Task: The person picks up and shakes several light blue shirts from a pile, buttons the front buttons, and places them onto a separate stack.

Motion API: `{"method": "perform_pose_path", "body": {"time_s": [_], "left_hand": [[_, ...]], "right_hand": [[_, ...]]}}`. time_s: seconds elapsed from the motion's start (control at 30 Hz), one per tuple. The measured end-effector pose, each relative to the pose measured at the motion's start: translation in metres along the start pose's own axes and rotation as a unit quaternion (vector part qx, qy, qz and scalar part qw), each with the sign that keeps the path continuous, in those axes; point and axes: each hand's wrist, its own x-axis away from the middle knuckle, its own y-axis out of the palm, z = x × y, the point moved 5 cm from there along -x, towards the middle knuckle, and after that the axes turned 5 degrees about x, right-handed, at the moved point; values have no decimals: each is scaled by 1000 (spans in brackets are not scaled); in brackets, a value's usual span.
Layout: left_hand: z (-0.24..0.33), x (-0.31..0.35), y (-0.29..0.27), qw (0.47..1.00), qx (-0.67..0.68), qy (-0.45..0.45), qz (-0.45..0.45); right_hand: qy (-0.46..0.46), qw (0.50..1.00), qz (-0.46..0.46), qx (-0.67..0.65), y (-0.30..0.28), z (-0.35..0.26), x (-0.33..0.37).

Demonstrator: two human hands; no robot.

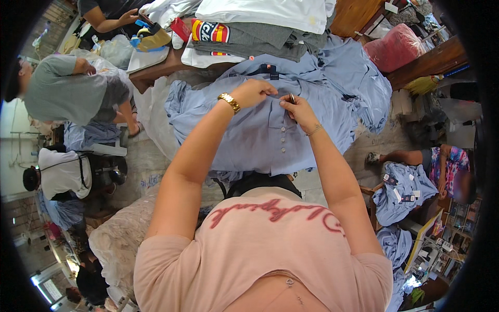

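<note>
A light blue buttoned shirt [244,138] lies spread in front of me, its dark neck label towards the far side. Its button strip with several pale buttons runs down towards me. Over the upper part of that strip, my left hand [252,93], with a gold watch at the wrist, has its fingertips pinched together; what they hold is too small to make out. Just to its right, my right hand [300,111] is closed round a small metal tool [292,98] with a loop like a scissor handle. The rest of the tool is hidden by the fingers.
Folded grey and white garments [260,36] are stacked on the wooden table [156,73] beyond the shirt. A red plastic-wrapped bundle [396,47] stands at far right. Other people sit left and right, a blue shirt pile [403,195] before the right one.
</note>
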Motion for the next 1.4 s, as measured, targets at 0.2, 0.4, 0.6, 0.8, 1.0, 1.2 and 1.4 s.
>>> {"method": "perform_pose_path", "body": {"time_s": [0.2,0.4,0.6,0.8,1.0,1.2,1.4], "left_hand": [[-9,-8,5,996,-36,-64,-53],[-13,-8,1,991,-7,-129,-35],[-38,-6,9,981,80,-176,-31],[-42,-7,10,971,130,-196,-31],[-44,-3,9,951,228,-206,-21],[-23,4,4,975,143,-168,-15],[-6,12,3,970,167,-173,46]], "right_hand": [[9,1000,2,12,-2,-2,1],[8,1000,9,2,3,-3,0],[-6,1000,15,6,4,-2,-4],[-2,1000,17,-7,3,1,-7],[-4,1000,25,17,6,-12,6],[-10,1000,-6,-17,4,-16,11],[-19,1000,-7,-1,7,-26,17]]}}
